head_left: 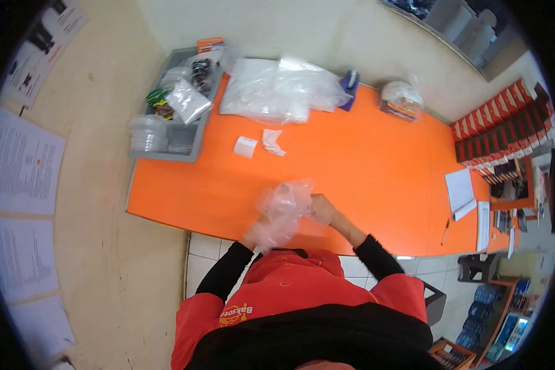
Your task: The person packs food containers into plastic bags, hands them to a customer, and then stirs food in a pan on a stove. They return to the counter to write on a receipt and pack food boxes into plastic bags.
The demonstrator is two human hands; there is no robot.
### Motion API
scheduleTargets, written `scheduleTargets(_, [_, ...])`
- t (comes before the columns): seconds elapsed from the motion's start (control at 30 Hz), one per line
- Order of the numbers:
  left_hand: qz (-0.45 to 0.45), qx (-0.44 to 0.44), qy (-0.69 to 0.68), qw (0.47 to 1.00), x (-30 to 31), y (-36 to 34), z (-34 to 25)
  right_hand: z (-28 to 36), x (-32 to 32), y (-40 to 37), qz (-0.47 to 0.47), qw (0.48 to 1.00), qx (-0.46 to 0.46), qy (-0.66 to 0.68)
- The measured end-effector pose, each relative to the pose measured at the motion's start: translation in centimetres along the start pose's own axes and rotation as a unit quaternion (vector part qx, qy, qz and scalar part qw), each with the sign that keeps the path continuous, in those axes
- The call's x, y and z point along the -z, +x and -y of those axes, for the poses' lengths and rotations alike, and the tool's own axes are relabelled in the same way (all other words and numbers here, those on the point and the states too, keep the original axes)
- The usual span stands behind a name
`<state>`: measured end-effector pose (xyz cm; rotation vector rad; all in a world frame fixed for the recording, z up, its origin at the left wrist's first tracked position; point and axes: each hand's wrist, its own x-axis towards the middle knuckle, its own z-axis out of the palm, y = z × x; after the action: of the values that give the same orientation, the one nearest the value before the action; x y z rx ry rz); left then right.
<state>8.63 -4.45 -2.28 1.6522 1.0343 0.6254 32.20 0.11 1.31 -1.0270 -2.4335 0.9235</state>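
Observation:
A crumpled clear plastic bag (pixel 282 209) hangs between my hands at the near edge of the orange table (pixel 351 166). My right hand (pixel 322 209) is closed on the bag's right side. On the lower left, my left hand (pixel 256 231) is partly covered by the plastic, and its fingers are hidden. Beyond the bag lie two small white paper pieces, a squarish one (pixel 245 147) and a bent one (pixel 273 142). Farther back is a pile of clear plastic bags (pixel 265 92).
A grey divided tray (pixel 198 139) with plastic lids and packets stands back left. A blue tape dispenser (pixel 349 90) and a bag-topped box (pixel 402 102) are at the back. Right are an open notebook (pixel 460 192), a pen (pixel 444 232) and red boxes (pixel 493 117).

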Motion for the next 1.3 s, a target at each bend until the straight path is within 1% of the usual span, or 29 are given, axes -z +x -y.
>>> scheduleTargets(0.1, [0.013, -0.054, 0.065, 0.996, -2.8, 2.3, -1.5, -1.4, 2.6, -2.2, -0.005, 0.997, 0.034, 0.064])
scheduleTargets(0.17, [0.018, -0.105, 0.111, 0.988, -5.6, 4.4, -2.9, -3.7, 2.4, -5.5, -0.020, 0.999, -0.035, 0.033])
scheduleTargets(0.2, [0.018, -0.133, 0.137, 0.981, -7.2, 5.7, -3.6, -3.8, 2.4, -7.2, -0.026, 0.997, -0.067, 0.019])
scheduleTargets(0.23, [0.017, -0.162, 0.162, 0.973, -8.9, 7.2, -4.3, -3.8, 2.6, -9.3, -0.072, 0.985, -0.144, 0.070])
scheduleTargets(0.3, [0.005, -0.214, 0.209, 0.954, -12.5, 10.8, -5.6, -1.9, 4.1, -13.5, -0.157, 0.929, -0.290, 0.169])
scheduleTargets(0.37, [-0.022, -0.267, 0.255, 0.929, -16.2, 15.4, -6.8, -5.6, 0.8, -18.5, -0.180, 0.946, -0.260, 0.076])
scheduleTargets(0.4, [-0.043, -0.284, 0.268, 0.919, -17.7, 17.4, -7.4, -8.2, 0.2, -19.5, -0.206, 0.946, -0.251, 0.019])
scheduleTargets(0.43, [-0.071, -0.283, 0.268, 0.918, -18.8, 19.2, -8.3, -10.6, -0.4, -20.5, -0.232, 0.941, -0.244, -0.039])
scheduleTargets(0.5, [-0.142, -0.232, 0.234, 0.933, -19.3, 20.6, -10.9, -16.4, -0.3, -19.2, -0.265, 0.934, -0.220, -0.099])
scheduleTargets(0.53, [-0.175, -0.195, 0.221, 0.939, -18.9, 19.3, -12.4, -19.4, 0.6, -17.6, -0.286, 0.927, -0.215, -0.109])
scheduleTargets(0.6, [-0.244, -0.122, 0.190, 0.943, -17.6, 16.4, -14.8, -25.0, 3.5, -13.6, -0.357, 0.904, -0.209, -0.110])
scheduleTargets(0.67, [-0.295, -0.065, 0.111, 0.947, -16.7, 10.4, -13.4, -28.9, 7.4, -9.6, -0.474, 0.852, -0.194, -0.105])
scheduleTargets(0.7, [-0.334, -0.027, 0.142, 0.931, -16.5, 6.7, -13.0, -29.3, 9.7, -7.8, -0.535, 0.817, -0.189, -0.104])
scheduleTargets(0.73, [-0.369, 0.009, 0.173, 0.913, -16.6, 2.6, -12.7, -26.9, 12.1, -6.5, -0.585, 0.783, -0.193, -0.087])
scheduleTargets(0.77, [-0.390, 0.084, 0.107, 0.911, -17.2, -1.6, -11.9, -23.8, 13.5, -6.2, -0.576, 0.787, -0.220, -0.032])
scheduleTargets(0.83, [-0.470, 0.170, 0.077, 0.863, -19.6, -10.0, -12.2, -17.9, 14.4, -5.7, -0.548, 0.788, -0.269, 0.074])
scheduleTargets(0.87, [-0.518, 0.206, 0.047, 0.829, -21.3, -13.7, -12.8, -16.9, 12.1, -5.8, -0.525, 0.817, -0.213, 0.107])
scheduleTargets(0.9, [-0.547, 0.224, 0.047, 0.805, -23.6, -17.1, -12.7, -15.3, 9.1, -6.0, -0.491, 0.846, -0.150, 0.145])
scheduleTargets(0.93, [-0.586, 0.245, 0.047, 0.771, -26.3, -20.4, -12.3, -12.6, 5.9, -6.6, -0.426, 0.871, -0.136, 0.202])
scheduleTargets(0.97, [-0.633, 0.271, 0.049, 0.724, -28.5, -23.4, -12.3, -9.4, 2.0, -7.6, -0.343, 0.895, -0.115, 0.261])
scheduleTargets(1.0, [-0.655, 0.282, 0.043, 0.700, -31.2, -26.0, -12.3, -5.5, -2.2, -8.7, -0.289, 0.909, -0.092, 0.285])
scheduleTargets(1.03, [-0.685, 0.297, 0.036, 0.664, -34.4, -27.8, -13.1, -0.7, -5.7, -10.8, -0.212, 0.919, -0.080, 0.321])
scheduleTargets(1.07, [-0.702, 0.307, 0.033, 0.642, -37.3, -29.5, -14.0, 4.0, -9.3, -12.8, -0.151, 0.949, 0.020, 0.275])
scheduleTargets(1.1, [-0.721, 0.319, 0.031, 0.615, -40.2, -31.1, -14.9, 8.7, -12.6, -15.4, -0.031, 0.949, 0.061, 0.306])
scheduleTargets(1.13, [-0.741, 0.331, 0.004, 0.584, -43.3, -32.4, -15.9, 13.7, -14.9, -18.2, 0.090, 0.935, 0.105, 0.325])
scheduleTargets(1.2, [-0.770, 0.353, -0.044, 0.530, -49.2, -35.9, -17.6, 22.3, -20.0, -24.0, 0.305, 0.868, 0.183, 0.348])
scheduleTargets(1.23, [-0.776, 0.360, -0.065, 0.514, -52.1, -37.9, -18.4, 25.4, -23.5, -27.1, 0.365, 0.839, 0.229, 0.334])
scheduleTargets(1.27, [-0.794, 0.360, -0.084, 0.483, -54.9, -39.9, -19.7, 28.2, -26.6, -29.9, 0.411, 0.811, 0.270, 0.317])
scheduleTargets(1.3, [-0.813, 0.374, -0.075, 0.440, -57.9, -42.4, -20.3, 30.9, -29.4, -32.6, 0.450, 0.785, 0.309, 0.293])
